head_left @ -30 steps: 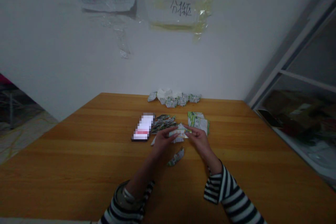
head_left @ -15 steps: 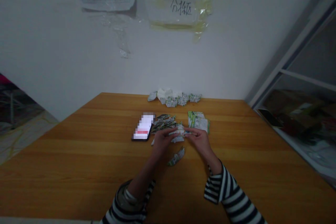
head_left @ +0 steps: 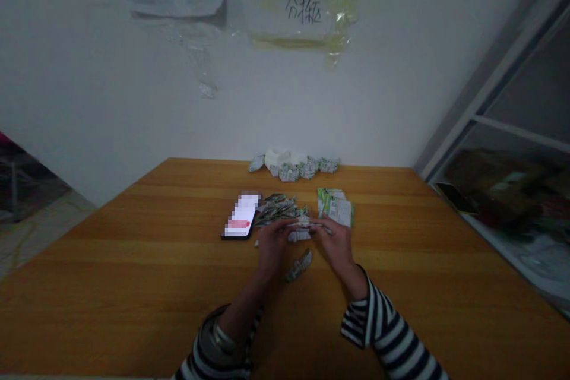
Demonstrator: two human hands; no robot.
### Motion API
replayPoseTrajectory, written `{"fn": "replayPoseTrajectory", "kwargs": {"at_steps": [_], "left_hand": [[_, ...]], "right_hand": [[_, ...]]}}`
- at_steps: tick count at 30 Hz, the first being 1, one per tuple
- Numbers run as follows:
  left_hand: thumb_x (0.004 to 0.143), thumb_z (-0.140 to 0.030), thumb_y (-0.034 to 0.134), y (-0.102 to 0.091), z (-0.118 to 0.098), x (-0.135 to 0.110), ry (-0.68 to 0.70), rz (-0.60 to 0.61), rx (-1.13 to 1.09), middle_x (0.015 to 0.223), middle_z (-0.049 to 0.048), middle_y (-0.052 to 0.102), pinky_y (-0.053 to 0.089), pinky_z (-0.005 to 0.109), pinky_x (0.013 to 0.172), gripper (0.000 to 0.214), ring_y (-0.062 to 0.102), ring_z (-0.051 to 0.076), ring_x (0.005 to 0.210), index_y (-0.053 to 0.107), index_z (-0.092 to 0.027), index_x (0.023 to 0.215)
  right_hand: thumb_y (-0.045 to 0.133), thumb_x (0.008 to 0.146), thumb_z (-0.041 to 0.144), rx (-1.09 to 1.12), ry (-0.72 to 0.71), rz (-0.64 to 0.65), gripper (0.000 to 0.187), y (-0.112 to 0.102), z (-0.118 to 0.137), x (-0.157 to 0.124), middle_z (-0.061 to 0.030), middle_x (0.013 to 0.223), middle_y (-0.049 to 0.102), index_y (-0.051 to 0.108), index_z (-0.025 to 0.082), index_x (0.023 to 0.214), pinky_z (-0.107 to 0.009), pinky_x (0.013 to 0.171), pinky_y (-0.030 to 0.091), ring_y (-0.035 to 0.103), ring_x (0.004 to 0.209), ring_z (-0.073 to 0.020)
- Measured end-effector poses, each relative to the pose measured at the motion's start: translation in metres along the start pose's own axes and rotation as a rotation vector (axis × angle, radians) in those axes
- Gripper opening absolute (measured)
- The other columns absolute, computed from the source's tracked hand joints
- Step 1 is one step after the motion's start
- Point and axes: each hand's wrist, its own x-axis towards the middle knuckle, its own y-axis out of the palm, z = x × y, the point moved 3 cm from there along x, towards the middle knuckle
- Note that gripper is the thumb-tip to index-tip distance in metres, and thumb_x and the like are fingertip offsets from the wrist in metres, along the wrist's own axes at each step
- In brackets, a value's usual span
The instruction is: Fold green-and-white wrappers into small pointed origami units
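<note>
My left hand [head_left: 272, 242] and my right hand [head_left: 336, 240] meet over a small folded piece of printed paper [head_left: 300, 230] near the middle of the wooden table [head_left: 133, 273]. Both hands pinch it from either side, fingers curled. Another folded paper piece [head_left: 299, 265] lies on the table just below, between my wrists. Both arms wear black-and-white striped sleeves.
A phone [head_left: 240, 219] lies left of my hands, beside a heap of folded paper strips [head_left: 278, 209]. A stack of green-and-white printed sheets [head_left: 336, 208] lies to the right. More folded pieces [head_left: 294, 166] sit by the wall. Shelving [head_left: 512, 190] stands at right.
Both hands have closed in tighter on the paper piece and pressed it lower toward the table. The view has shifted slightly.
</note>
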Motion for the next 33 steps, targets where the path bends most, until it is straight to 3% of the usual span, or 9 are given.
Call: {"fn": "replayPoseTrajectory", "kwargs": {"at_steps": [5,9,14,18,21,23,28,31,33], "left_hand": [[0.077,-0.024,0.071,-0.002,-0.015,-0.002,0.332,-0.049,0.258,0.121,0.0086,0.063,0.047,0.044,0.093,0.008,0.057,0.027,0.115,0.076,-0.023,0.083],[0.088,-0.023,0.060,0.004,-0.021,-0.008,0.478,0.114,0.457,0.103,0.0055,0.072,0.041,0.043,0.095,0.015,0.064,0.021,0.099,0.073,-0.024,0.096],[0.092,-0.020,0.052,0.006,-0.030,-0.013,0.599,0.093,0.602,0.094,0.0056,0.075,0.038,0.040,0.093,0.017,0.066,0.019,0.090,0.069,-0.020,0.094],[0.091,-0.022,0.055,0.010,-0.027,-0.011,0.621,0.181,0.638,0.099,0.0074,0.073,0.039,0.039,0.092,0.020,0.065,0.021,0.094,0.066,-0.021,0.107],[0.089,-0.023,0.058,0.010,-0.017,-0.011,0.635,0.238,0.607,0.104,0.0081,0.072,0.042,0.036,0.088,0.028,0.065,0.021,0.096,0.062,-0.021,0.116],[0.090,-0.018,0.055,0.007,-0.012,-0.010,0.599,0.196,0.576,0.101,0.0070,0.072,0.043,0.035,0.087,0.023,0.066,0.020,0.092,0.065,-0.021,0.111],[0.092,-0.022,0.053,0.011,-0.010,-0.011,0.534,0.287,0.556,0.110,0.0082,0.069,0.047,0.035,0.087,0.031,0.063,0.021,0.100,0.059,-0.022,0.122],[0.087,-0.027,0.060,0.013,-0.011,-0.011,0.494,0.335,0.532,0.114,0.0086,0.068,0.048,0.036,0.089,0.040,0.063,0.022,0.102,0.057,-0.023,0.127],[0.086,-0.021,0.060,0.013,-0.011,-0.010,0.469,0.349,0.519,0.114,0.0080,0.069,0.048,0.037,0.090,0.040,0.064,0.023,0.102,0.059,-0.024,0.126]], "right_hand": [[0.056,0.087,0.022,-0.116,-0.138,0.013,0.020,0.000,0.003,-0.004,-0.0021,0.086,0.077,0.075,0.026,0.086,-0.044,0.100,0.047,0.072,0.084,-0.0216],[0.054,0.089,0.021,-0.150,-0.230,0.040,0.020,0.001,0.009,-0.008,-0.0020,0.088,0.077,0.074,0.025,0.090,-0.042,0.101,0.046,0.071,0.081,-0.0190],[0.058,0.087,0.022,-0.174,-0.218,0.013,0.016,0.002,0.012,-0.008,-0.0012,0.082,0.076,0.073,0.024,0.083,-0.039,0.099,0.045,0.069,0.077,-0.0183],[0.060,0.084,0.023,-0.179,-0.069,-0.028,0.013,-0.005,0.007,-0.004,-0.0027,0.078,0.074,0.071,0.022,0.078,-0.035,0.082,0.050,0.067,0.076,-0.0206],[0.063,0.081,0.026,-0.117,0.049,0.018,0.010,-0.006,0.003,-0.001,-0.0025,0.074,0.072,0.070,0.020,0.076,-0.031,0.071,0.048,0.065,0.073,-0.0206],[0.064,0.080,0.028,-0.040,0.059,0.079,0.011,-0.005,0.002,0.001,-0.0021,0.073,0.070,0.070,0.020,0.076,-0.029,0.069,0.047,0.063,0.073,-0.0198],[0.066,0.080,0.031,0.067,0.041,0.076,0.015,-0.004,0.002,0.005,-0.0017,0.071,0.060,0.067,0.019,0.070,-0.026,0.063,0.043,0.057,0.070,-0.0172],[0.067,0.078,0.032,0.075,0.021,0.054,0.015,-0.004,0.000,0.006,-0.0034,0.079,0.059,0.067,0.020,0.070,-0.028,0.069,0.044,0.057,0.079,-0.0186],[0.066,0.079,0.034,0.105,0.055,0.092,0.017,-0.002,-0.002,0.005,-0.0039,0.081,0.061,0.067,0.019,0.072,-0.029,0.071,0.045,0.058,0.081,-0.0193]]}}
